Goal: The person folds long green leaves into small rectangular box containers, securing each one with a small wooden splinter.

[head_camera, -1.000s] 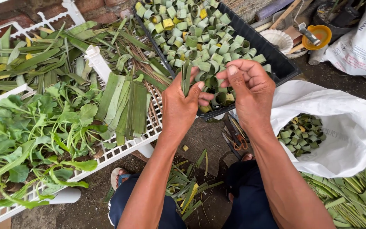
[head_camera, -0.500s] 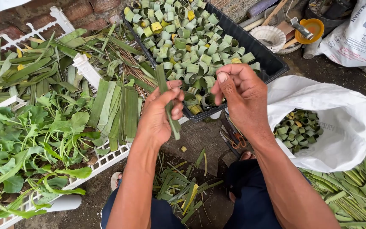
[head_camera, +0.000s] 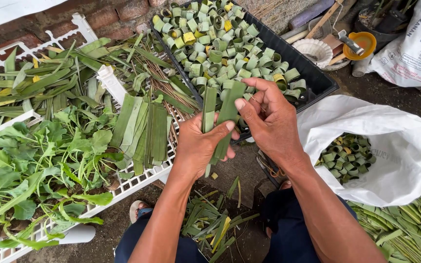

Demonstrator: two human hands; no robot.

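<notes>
My left hand point(head_camera: 198, 143) grips two long green leaf strips point(head_camera: 209, 109) that stand up side by side from its fist. My right hand point(head_camera: 269, 119) pinches the upper part of the right-hand strip point(head_camera: 231, 104) between thumb and fingers. Both hands hover over the front edge of a black tray point(head_camera: 317, 80) filled with several small rolled leaf rings point(head_camera: 220, 48). A pile of flat cut strips point(head_camera: 144, 131) lies just left of my left hand on a white plastic rack point(head_camera: 137, 182).
Leafy green plants point(head_camera: 35, 165) and long leaves point(head_camera: 40, 83) cover the rack's left. A white sack point(head_camera: 391, 156) at right holds more rolled rings point(head_camera: 347, 156). Leaf scraps point(head_camera: 210, 224) lie on the ground between my knees. A white basket point(head_camera: 316, 51), orange bowl point(head_camera: 359, 44) and printed sack point(head_camera: 415, 48) sit behind.
My hands have dropped lower and closer together. The left hand went from one slanted strip to two upright strips, and the right hand has closed its fingers on one of them.
</notes>
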